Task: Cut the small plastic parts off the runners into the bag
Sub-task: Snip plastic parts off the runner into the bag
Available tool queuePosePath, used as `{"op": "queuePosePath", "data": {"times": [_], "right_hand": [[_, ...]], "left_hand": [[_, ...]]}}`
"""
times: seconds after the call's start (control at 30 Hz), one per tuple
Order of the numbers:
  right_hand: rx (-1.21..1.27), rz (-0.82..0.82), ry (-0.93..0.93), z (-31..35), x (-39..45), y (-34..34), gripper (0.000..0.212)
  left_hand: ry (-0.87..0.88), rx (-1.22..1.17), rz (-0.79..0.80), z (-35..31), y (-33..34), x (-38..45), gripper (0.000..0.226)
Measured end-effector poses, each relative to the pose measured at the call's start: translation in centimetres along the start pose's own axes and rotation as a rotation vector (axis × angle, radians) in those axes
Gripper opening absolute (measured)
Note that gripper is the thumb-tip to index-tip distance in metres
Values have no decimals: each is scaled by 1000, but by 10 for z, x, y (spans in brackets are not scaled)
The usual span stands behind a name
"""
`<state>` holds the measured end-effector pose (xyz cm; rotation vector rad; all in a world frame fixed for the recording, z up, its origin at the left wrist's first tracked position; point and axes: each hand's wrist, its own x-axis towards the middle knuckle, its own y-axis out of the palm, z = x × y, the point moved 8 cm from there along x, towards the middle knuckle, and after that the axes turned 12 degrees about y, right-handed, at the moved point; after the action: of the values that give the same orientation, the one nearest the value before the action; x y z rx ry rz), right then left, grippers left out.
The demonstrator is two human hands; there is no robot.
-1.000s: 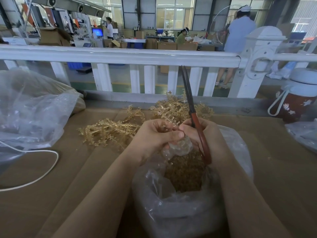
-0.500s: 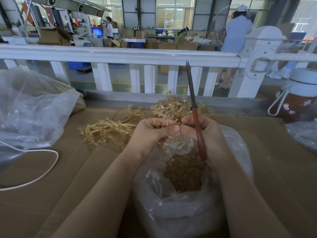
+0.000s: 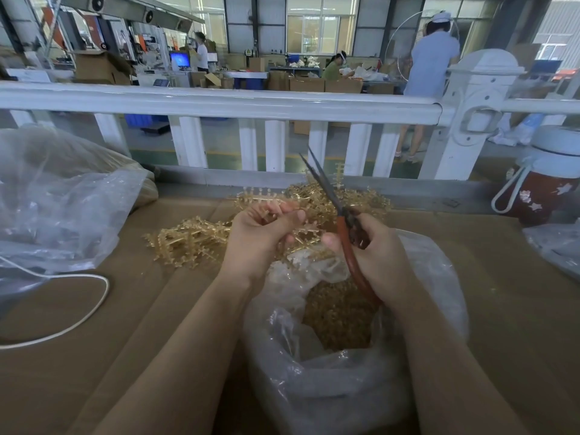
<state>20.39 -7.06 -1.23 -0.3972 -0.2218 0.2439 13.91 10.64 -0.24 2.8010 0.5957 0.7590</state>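
The runner (image 3: 301, 237), a gold plastic sprue, sits in our left hand (image 3: 260, 240), fingers curled round it just above the mouth of the clear bag (image 3: 314, 387). Our right hand (image 3: 379, 255) grips the red-handled scissors (image 3: 342, 227), blades slightly parted and pointing up and away, clear of the plastic. We judge this to be a pause between cuts: we are turning the runner to present the next part. The next move calls for bringing the blades down to it over the bag. Cut pieces (image 3: 339, 318) already lie inside; more runners (image 3: 191, 240) are heaped behind. Our fingers hide how many parts remain on the held runner.
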Motion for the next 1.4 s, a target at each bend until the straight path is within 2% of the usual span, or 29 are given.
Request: {"op": "queuePosePath", "data": {"times": [0.07, 0.17, 0.3, 0.47, 0.57, 0.7, 0.8, 0.97, 1.23, 1.4], "right_hand": [[-95, 9, -21, 0, -1, 4, 53], [-191, -1, -43, -2, -1, 6, 54], [-271, 6, -72, -1, -2, 8, 49], [-308, 3, -85, 1, -3, 8, 53], [-340, -14, -100, 4, -5, 8, 53], [-362, -17, -101, 5, -5, 7, 53], [-360, -11, -94, 6, -5, 8, 53], [-347, -6, -83, 8, -6, 7, 60], [-332, -17, -100, 8, -6, 6, 70], [-349, -13, -135, 9, -7, 7, 54]], "left_hand": [[3, -13, -16, -2, -4, 1, 8], [29, -31, -22, -6, -6, 2, 16], [58, -3, -18, -8, -9, 2, 9], [85, 56, -32, -8, -11, 3, 6], [91, 76, -24, -8, -11, 3, 23], [113, 113, -19, -9, -12, 4, 16], [140, 112, -13, -10, -12, 5, 34], [145, 132, -6, -11, -13, 5, 23], [126, 132, 6, -13, -12, 3, 22], [88, 148, -4, -14, -12, 4, 17]]}}
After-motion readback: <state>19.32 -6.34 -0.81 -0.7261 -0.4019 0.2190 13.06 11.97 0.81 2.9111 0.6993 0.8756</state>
